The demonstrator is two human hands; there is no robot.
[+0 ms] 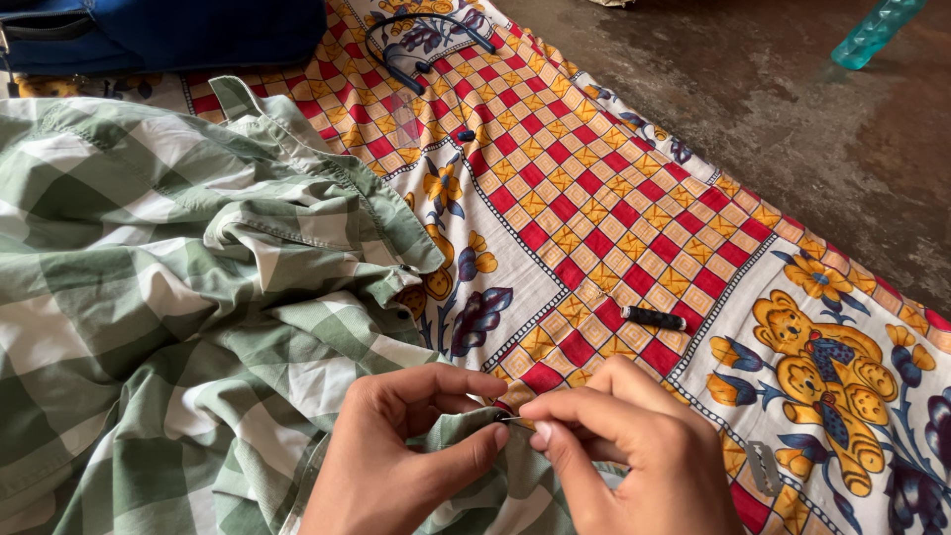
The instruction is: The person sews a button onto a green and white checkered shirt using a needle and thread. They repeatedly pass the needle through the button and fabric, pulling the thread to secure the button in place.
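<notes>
Centrally, at the near edge, the right hand (pixel 634 466) pinches a thin sewing needle (pixel 512 420) between thumb and forefinger, its fingertips closed on the metal. The left hand (pixel 406 451) meets it from the left, thumb and forefinger pressed together on a fold of the green-and-white checked shirt (pixel 168 297) just where the needle enters. The shirt lies crumpled across the left half of the scene, collar toward the far side. Beneath it spreads a printed bedsheet (pixel 594 208) of red and yellow checks with flower and teddy-bear borders. A black thread spool (pixel 654 318) lies on the sheet just beyond the hands, to the right. A razor blade (pixel 764 468) rests near the right hand. Farther off lie a dark curved headband (pixel 421 40), a blue bag (pixel 168 30) at far left, and a teal bottle (pixel 877 30) on the bare floor (pixel 792 109) at far right.
</notes>
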